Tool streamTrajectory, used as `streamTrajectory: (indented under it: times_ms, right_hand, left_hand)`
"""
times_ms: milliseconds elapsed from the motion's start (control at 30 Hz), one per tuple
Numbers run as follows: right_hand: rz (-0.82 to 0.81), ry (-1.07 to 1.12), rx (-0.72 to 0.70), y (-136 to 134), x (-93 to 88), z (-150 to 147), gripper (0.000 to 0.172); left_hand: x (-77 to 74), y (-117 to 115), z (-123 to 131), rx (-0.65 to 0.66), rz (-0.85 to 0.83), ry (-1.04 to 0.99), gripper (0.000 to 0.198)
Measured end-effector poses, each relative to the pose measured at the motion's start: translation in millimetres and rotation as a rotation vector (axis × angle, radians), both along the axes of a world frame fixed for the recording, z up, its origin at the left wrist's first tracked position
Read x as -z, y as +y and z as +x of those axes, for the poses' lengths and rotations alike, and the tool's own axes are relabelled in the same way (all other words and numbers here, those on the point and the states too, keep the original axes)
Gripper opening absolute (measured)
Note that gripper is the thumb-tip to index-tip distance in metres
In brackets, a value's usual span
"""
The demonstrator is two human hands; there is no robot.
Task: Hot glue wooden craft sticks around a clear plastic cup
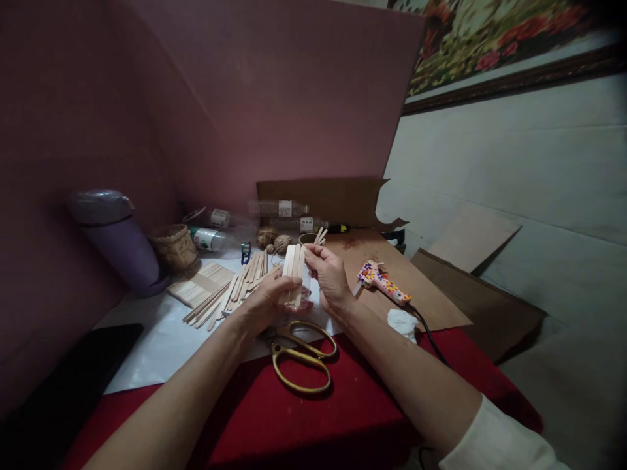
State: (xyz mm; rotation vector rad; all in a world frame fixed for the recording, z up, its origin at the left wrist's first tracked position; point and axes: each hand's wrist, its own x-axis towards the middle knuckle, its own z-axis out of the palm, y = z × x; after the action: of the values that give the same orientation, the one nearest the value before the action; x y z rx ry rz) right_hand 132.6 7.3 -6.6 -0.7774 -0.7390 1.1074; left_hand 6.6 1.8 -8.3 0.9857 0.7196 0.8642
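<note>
Wooden sticks stand upright as a bundle between both hands: left hand grip wraps the base, right hand fingertips pinch the top; scissors lie near.

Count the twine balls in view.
2. One twine ball sits behind the stick pile; second twine ball just right of it, behind the held sticks. More may be hidden.

Two arms come in from the bottom of the frame. The left grip is a bare hand, its forearm uncovered down to the lower left edge. The right grip is bare as well, its forearm uncovered as far as a white fabric sleeve, bunched in the lower right corner.
</note>
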Motion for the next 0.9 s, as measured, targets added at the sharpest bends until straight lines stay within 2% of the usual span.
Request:
streamTrajectory:
  times_ms: [100, 267, 667, 800, 900]
  right_hand:
    - [0.009, 0.005, -0.033, -0.1, 2.1, -1.3, 0.038]
    - [-0.014, -0.023, -0.065, 0.4, 5.7, -1.3, 0.037]
    - [-0.089, 0.131, -0.07, 1.3, -0.6, 3.5, 0.018]
    - [-0.092, 0.217, -0.026, 1.4, -5.2, 6.7, 0.014]
    - [-0.059, 0.216, 0.049, 3.3, -4.3, 10.6, 0.017]
  left_hand:
    - [-0.6, 0.4, -0.9, -0.008, -0.017, -0.008, 0.033]
    - [2.6, 1.8, -2.2, 0.014, 0.004, -0.034, 0.033]
    - [3.6, 5.0, -5.7, 0.05, 0.01, -0.02, 0.041]
    - [0.4, 3.2, -5.5, 0.052, -0.009, -0.029, 0.042]
    - [-1.1, 6.2, -7.6, -0.014, -0.043, -0.039, 0.036]
